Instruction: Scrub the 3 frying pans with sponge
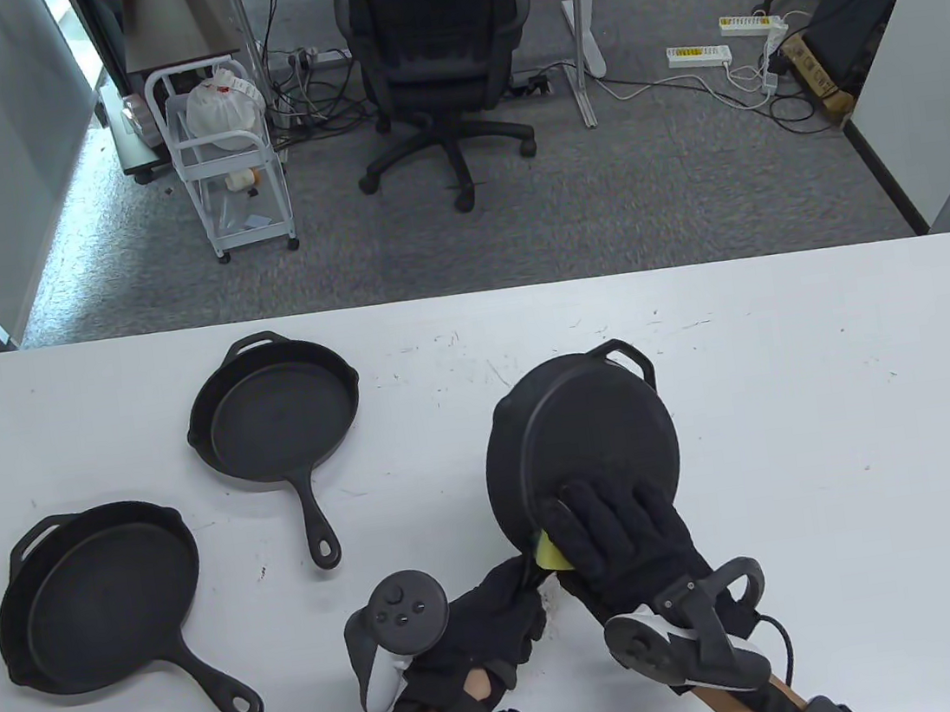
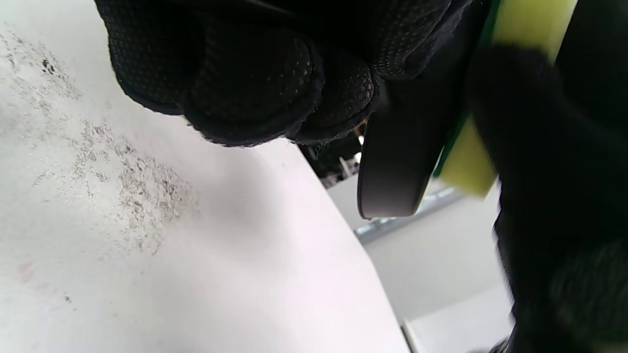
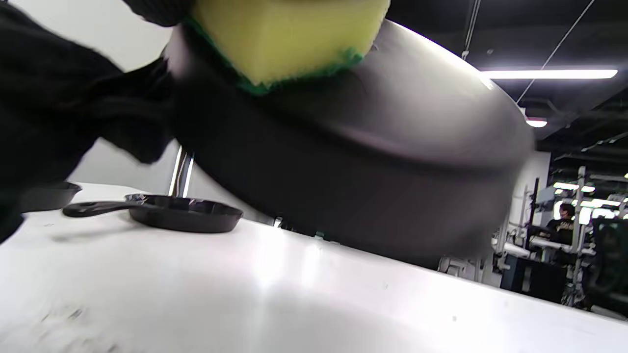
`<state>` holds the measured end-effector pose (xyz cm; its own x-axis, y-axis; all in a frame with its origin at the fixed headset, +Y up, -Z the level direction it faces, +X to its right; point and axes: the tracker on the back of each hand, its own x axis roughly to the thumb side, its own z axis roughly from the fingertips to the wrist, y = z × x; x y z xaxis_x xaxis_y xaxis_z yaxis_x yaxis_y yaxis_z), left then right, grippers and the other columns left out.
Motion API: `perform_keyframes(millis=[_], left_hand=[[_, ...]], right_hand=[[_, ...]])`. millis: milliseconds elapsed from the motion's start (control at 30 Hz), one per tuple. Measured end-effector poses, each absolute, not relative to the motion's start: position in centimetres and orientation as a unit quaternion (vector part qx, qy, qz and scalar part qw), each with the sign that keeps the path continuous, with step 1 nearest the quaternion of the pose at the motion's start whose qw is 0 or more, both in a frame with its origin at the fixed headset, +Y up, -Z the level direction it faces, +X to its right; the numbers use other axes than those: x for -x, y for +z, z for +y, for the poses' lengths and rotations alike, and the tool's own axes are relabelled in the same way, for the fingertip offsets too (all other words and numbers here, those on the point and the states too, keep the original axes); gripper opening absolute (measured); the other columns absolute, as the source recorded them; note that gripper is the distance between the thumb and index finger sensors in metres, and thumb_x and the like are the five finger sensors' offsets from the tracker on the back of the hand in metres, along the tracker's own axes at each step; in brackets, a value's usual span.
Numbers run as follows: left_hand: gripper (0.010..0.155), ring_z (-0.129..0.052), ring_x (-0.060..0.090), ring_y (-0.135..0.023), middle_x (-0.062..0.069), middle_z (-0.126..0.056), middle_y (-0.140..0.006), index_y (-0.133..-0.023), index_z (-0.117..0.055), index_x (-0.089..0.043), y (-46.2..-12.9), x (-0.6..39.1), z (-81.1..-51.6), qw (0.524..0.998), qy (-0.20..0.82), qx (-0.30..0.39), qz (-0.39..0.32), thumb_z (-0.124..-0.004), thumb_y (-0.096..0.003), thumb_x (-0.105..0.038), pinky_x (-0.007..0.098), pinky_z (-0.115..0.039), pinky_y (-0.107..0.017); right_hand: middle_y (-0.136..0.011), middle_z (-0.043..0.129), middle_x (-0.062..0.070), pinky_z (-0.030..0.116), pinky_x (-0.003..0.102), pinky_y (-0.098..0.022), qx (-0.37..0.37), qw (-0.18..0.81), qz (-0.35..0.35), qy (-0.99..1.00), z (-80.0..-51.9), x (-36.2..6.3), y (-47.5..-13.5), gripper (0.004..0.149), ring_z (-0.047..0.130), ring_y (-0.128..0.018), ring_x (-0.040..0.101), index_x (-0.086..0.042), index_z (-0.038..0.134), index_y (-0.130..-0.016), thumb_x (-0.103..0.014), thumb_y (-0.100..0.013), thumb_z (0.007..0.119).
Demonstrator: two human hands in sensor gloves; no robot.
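Table view: left hand [image 1: 484, 626] grips the tilted pan's [image 1: 599, 436] handle; right hand [image 1: 629, 528] presses the sponge [image 1: 546, 551] flat-fingered near its lower rim.

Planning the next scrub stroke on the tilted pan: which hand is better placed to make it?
Right. The right hand already presses the sponge flat on the upturned pan underside, while the left hand keeps a grip on its handle.
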<state>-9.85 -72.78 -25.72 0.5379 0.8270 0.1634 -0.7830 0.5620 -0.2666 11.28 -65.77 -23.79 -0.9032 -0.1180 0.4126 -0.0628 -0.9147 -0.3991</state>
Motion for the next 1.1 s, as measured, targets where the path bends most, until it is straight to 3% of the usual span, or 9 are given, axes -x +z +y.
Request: perform_keyframes(millis=[200,400,567,700,833,933,1100], left_hand=[[0.059,-0.107,0.02,-0.038,0.002,-0.109,-0.063,-0.101,-0.081,-0.019,-25.6,9.4,-72.7,0.89,0.415,0.078,-0.171,-0.083,-0.0443,-0.036,0.051,-0.088,-0.054],[0.058,-0.106,0.019,-0.039,0.001,-0.107,-0.064,-0.102,-0.079,-0.019,-25.6,10.2,-72.2,0.884,0.437,0.049,-0.161,-0.079,-0.0462,-0.038,0.05,-0.088,-0.055],[0.058,-0.106,0.019,-0.038,0.001,-0.107,-0.063,-0.101,-0.079,-0.018,-25.8,11.2,-72.4,0.87,0.48,0.031,-0.109,-0.077,-0.0468,-0.038,0.05,-0.088,-0.054],[0.058,-0.105,0.018,-0.036,0.0,-0.105,-0.061,-0.1,-0.077,-0.014,-25.8,11.3,-72.7,0.866,0.49,0.039,-0.095,-0.075,-0.0473,-0.038,0.051,-0.089,-0.052],[0.058,-0.105,0.018,-0.035,0.0,-0.106,-0.06,-0.1,-0.078,-0.014,-25.8,10.9,-72.8,0.87,0.476,0.058,-0.111,-0.077,-0.0466,-0.038,0.051,-0.089,-0.052],[0.058,-0.106,0.019,-0.036,0.001,-0.107,-0.061,-0.1,-0.079,-0.016,-25.6,10.2,-72.6,0.881,0.448,0.064,-0.14,-0.079,-0.0459,-0.037,0.051,-0.088,-0.053],[0.058,-0.106,0.02,-0.037,0.001,-0.108,-0.061,-0.1,-0.081,-0.018,-25.7,10.1,-72.4,0.897,0.408,0.059,-0.16,-0.082,-0.0447,-0.037,0.051,-0.088,-0.054]], right_hand=[[-0.118,0.044,-0.002,0.044,0.059,-0.078,0.13,-0.125,0.168,-0.969,-62.4,-14.2,-27.8,0.072,0.056,-0.108,0.027,-0.04,0.029,-0.108,-0.053,-0.05,0.069],[-0.117,0.047,0.001,0.046,0.06,-0.077,0.049,-0.162,0.143,-0.975,-64.2,-18.3,-29.6,0.072,0.06,-0.106,0.03,-0.038,0.03,-0.109,-0.052,-0.05,0.069],[-0.117,0.049,0.002,0.048,0.059,-0.076,0.092,-0.082,0.124,-0.985,-68.3,-17.2,-27.6,0.072,0.063,-0.105,0.031,-0.036,0.031,-0.109,-0.052,-0.05,0.069],[-0.116,0.05,0.002,0.049,0.059,-0.076,0.159,-0.054,0.14,-0.976,-69.3,-13.9,-25.2,0.072,0.064,-0.104,0.03,-0.035,0.031,-0.109,-0.052,-0.05,0.069],[-0.116,0.051,0.002,0.051,0.058,-0.076,0.216,-0.011,0.188,-0.958,-67.4,-10.4,-23.3,0.072,0.067,-0.103,0.029,-0.037,0.031,-0.109,-0.053,-0.05,0.069],[-0.116,0.05,0.0,0.051,0.057,-0.076,0.215,0.021,0.237,-0.947,-65.0,-9.1,-23.4,0.072,0.066,-0.103,0.028,-0.038,0.031,-0.109,-0.054,-0.05,0.069],[-0.116,0.049,0.001,0.05,0.058,-0.076,0.146,-0.095,0.208,-0.963,-62.2,-11.7,-26.9,0.072,0.065,-0.104,0.029,-0.038,0.031,-0.109,-0.054,-0.05,0.069]])
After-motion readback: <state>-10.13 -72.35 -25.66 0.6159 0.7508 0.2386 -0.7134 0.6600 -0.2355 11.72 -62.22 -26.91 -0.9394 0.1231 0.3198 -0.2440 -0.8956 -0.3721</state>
